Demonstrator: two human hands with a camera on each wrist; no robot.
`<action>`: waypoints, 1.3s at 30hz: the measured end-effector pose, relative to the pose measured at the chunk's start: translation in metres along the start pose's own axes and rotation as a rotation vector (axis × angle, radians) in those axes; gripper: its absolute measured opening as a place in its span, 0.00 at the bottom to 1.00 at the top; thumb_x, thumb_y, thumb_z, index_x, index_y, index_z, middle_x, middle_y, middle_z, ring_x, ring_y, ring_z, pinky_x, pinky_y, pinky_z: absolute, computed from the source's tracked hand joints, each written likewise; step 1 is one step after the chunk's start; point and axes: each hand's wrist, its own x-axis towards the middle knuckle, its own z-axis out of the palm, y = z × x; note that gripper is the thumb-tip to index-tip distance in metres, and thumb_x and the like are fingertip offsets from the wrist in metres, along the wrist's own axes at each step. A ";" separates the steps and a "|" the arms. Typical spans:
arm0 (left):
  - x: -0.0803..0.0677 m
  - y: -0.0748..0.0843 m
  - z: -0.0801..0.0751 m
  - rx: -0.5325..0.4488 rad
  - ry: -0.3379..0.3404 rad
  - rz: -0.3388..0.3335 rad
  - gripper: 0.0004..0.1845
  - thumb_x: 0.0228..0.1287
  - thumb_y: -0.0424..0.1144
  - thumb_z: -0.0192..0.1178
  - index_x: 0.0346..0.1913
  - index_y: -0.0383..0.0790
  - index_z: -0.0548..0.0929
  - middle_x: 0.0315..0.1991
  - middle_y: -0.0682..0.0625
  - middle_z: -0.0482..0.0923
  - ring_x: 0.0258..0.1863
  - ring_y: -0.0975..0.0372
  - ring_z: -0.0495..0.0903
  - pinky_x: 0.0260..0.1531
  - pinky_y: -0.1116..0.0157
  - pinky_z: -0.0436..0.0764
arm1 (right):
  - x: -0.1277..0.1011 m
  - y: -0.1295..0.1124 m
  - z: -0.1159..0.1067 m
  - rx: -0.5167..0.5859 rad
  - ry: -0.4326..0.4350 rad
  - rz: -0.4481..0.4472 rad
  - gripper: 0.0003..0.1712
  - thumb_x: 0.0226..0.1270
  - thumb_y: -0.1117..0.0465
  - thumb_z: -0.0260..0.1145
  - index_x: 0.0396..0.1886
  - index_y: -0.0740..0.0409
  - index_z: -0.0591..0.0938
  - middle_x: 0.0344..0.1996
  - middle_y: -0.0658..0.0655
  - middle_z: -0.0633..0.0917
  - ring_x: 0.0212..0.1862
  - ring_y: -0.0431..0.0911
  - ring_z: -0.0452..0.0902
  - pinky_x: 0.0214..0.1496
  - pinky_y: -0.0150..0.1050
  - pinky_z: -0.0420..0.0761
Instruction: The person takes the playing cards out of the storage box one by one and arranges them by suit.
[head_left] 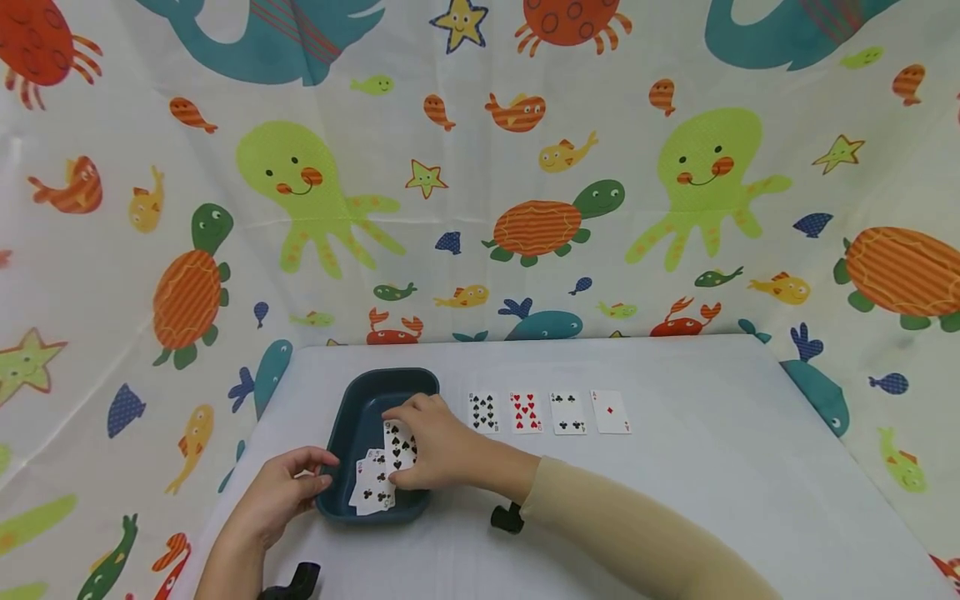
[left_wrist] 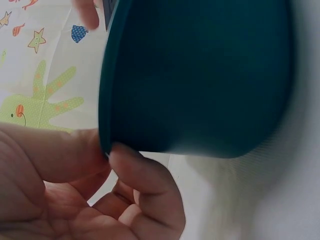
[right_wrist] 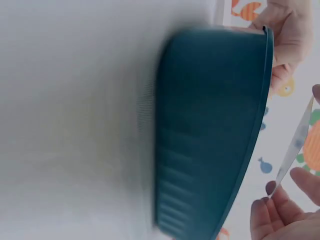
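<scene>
A deep dark-teal plastic tray point(head_left: 335, 433) stands on the white table. At its left side my left hand point(head_left: 281, 492) pinches the rim between thumb and fingers, as the left wrist view shows up close. My right hand point(head_left: 442, 442) is over the tray, holding a playing card point(head_left: 399, 446) with black spade pips by its edges between thumb and fingers. In the right wrist view this card point(right_wrist: 295, 145) appears nearly edge-on, above the tray's rim. A few loose cards with black club pips point(head_left: 371, 492) lie overlapping on the tray's floor, partly behind the held card.
Right of the tray, a spaced row of face-up cards lies on the table point(head_left: 675, 483): a spade card point(head_left: 483, 412), a heart card point(head_left: 527, 412), a club card point(head_left: 567, 413) and the ace of diamonds point(head_left: 611, 412). A sea-animal print curtain point(head_left: 465, 167) hangs behind the table.
</scene>
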 end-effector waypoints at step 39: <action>0.011 0.000 -0.006 -0.008 -0.005 0.015 0.15 0.71 0.27 0.63 0.58 0.29 0.84 0.40 0.47 0.72 0.39 0.56 0.78 0.36 0.63 0.84 | -0.072 0.073 0.018 -0.066 0.072 0.202 0.40 0.52 0.46 0.82 0.66 0.50 0.81 0.58 0.51 0.81 0.59 0.51 0.74 0.63 0.52 0.78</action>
